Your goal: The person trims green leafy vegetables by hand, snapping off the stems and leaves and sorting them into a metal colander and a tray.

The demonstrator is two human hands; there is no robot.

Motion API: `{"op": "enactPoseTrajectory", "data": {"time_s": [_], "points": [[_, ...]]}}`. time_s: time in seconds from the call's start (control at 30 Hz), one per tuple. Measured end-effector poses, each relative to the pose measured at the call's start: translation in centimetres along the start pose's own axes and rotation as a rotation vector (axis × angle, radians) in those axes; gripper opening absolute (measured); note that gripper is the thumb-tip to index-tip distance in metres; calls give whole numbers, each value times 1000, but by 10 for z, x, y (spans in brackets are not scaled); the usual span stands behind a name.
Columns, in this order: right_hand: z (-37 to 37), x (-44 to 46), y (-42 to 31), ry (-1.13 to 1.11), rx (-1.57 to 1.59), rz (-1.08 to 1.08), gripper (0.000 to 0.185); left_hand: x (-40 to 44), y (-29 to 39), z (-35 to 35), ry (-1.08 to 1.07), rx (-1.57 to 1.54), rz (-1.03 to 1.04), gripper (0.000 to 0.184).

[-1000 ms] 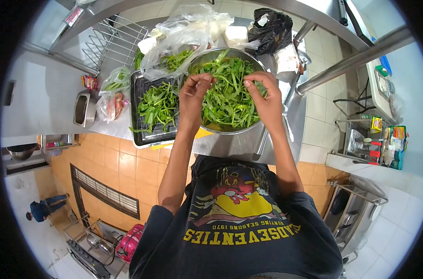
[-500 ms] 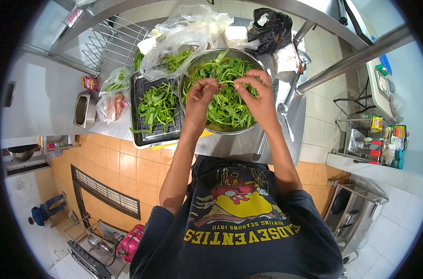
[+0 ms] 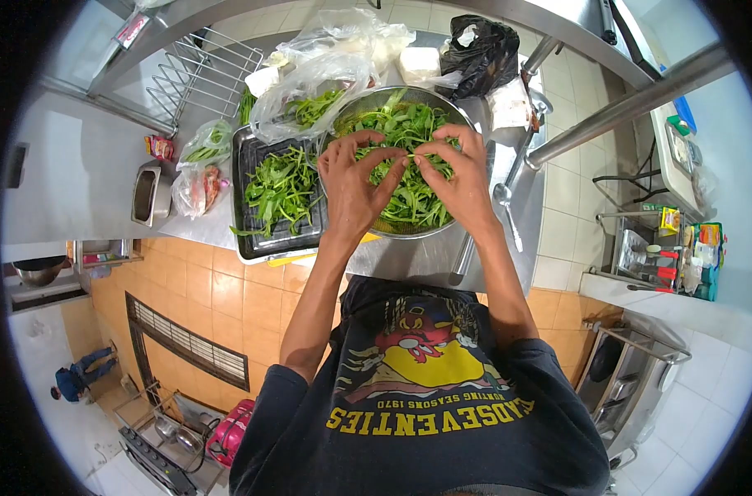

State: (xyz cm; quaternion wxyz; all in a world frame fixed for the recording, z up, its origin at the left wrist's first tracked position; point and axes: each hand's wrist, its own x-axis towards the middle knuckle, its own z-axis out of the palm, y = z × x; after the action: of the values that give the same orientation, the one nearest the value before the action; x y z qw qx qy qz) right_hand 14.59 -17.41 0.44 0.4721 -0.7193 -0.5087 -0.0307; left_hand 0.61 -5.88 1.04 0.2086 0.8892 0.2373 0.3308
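A round metal strainer (image 3: 409, 235) full of leafy greens (image 3: 417, 198) sits on the steel table. Over its left part is my left hand (image 3: 361, 178), thumb and forefinger pinched on a thin green stem (image 3: 410, 155). My right hand (image 3: 454, 169), over the right part, pinches the same stem, and the fingertips of both hands nearly meet. Left of the strainer, a black tray (image 3: 240, 194) holds more cut greens (image 3: 280, 190). A clear plastic bag (image 3: 281, 107) with greens inside overlaps the tray's far edge and lies close to the strainer.
A black plastic bag (image 3: 480, 58) and white blocks lie at the back. At the right are a spoon (image 3: 510, 217) and a metal post (image 3: 624, 107). A wire rack (image 3: 202, 74), bagged food (image 3: 200, 186) and a steel container (image 3: 151, 194) stand left. Another person (image 3: 82, 374) is far off.
Both hands have come together over the strainer from their wider spacing. My left hand has turned, and its fingertips now meet the stem beside my right fingertips.
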Motion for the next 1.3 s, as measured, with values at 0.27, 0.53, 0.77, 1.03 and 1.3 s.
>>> {"op": "enactPoseTrajectory", "data": {"time_s": [0.27,0.53,0.77,1.03,1.3], "points": [[0,-2,1,-30,39,6,12,0,2,3,-21,-67,-34,17],[3,-2,-1,-36,118,8,12,-1,-5,13,-65,-410,-144,11],[13,-7,8,20,366,151,13,-9,-10,24,-125,-1028,-539,11],[-6,-9,22,80,558,375,9,-8,-48,-9,28,-1388,-879,18],[-15,-10,28,55,635,368,13,-20,-107,-52,246,-988,-703,23]]}}
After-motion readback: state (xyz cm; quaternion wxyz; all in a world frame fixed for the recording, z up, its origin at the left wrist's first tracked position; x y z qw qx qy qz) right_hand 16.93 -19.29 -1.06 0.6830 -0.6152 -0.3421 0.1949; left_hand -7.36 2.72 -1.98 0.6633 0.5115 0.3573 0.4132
